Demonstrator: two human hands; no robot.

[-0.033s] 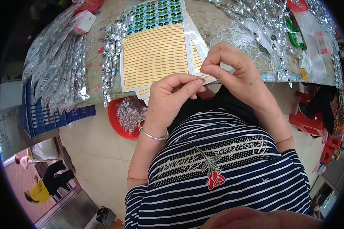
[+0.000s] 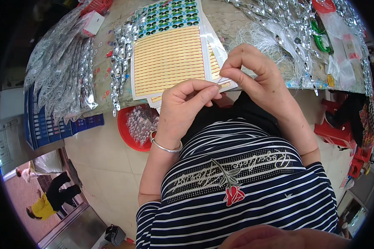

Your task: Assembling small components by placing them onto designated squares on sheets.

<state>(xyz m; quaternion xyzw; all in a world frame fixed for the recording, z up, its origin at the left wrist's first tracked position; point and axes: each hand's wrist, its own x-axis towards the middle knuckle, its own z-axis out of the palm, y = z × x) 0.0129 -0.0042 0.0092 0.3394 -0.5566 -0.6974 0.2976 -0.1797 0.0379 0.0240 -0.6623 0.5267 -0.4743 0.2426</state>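
Both hands meet just off the table's near edge, fingers pinched. Thumb and forefinger of my left hand close on one end of a thin whitish strand. Slightly higher and to the right, my right hand pinches its other end. The strand is too fine for me to tell its exact kind. Beyond the hands lie stacked sticker sheets, the top one with rows of narrow yellow and red strips below green and black oval stickers. The fingers hide part of the sheets' near right corner.
Shiny silver spiral strips and bagged bundles cover the table's left. Loose white threads and more silver strips lie right. Below the edge are a red basin with silver pieces and a blue crate. Red stools stand right.
My two hands have drawn slightly apart, the right fingertips moving up a little and the left shifting slightly left. More of the strand shows between them.
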